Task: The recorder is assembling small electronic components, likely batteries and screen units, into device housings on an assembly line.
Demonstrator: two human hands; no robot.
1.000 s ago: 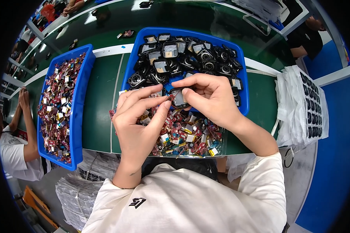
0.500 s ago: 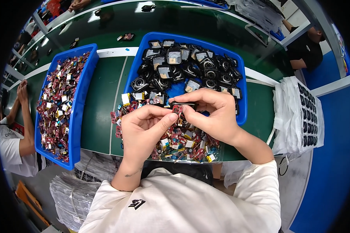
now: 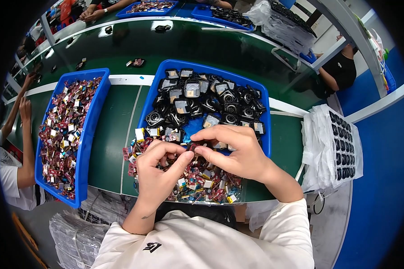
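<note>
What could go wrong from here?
1. The small reddish part at the fingertips of the left hand and right hand could slip and get lost in the similar-looking parts pile below.
2. That pile reaches close to the near edge of the table, so a forearm might knock pieces off.
3. Black cases in the blue bin are heaped close by; pieces might mix.

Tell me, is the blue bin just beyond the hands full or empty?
Partly full: black cases heap most of the bin, but a bare blue patch shows near the right hand.
</note>
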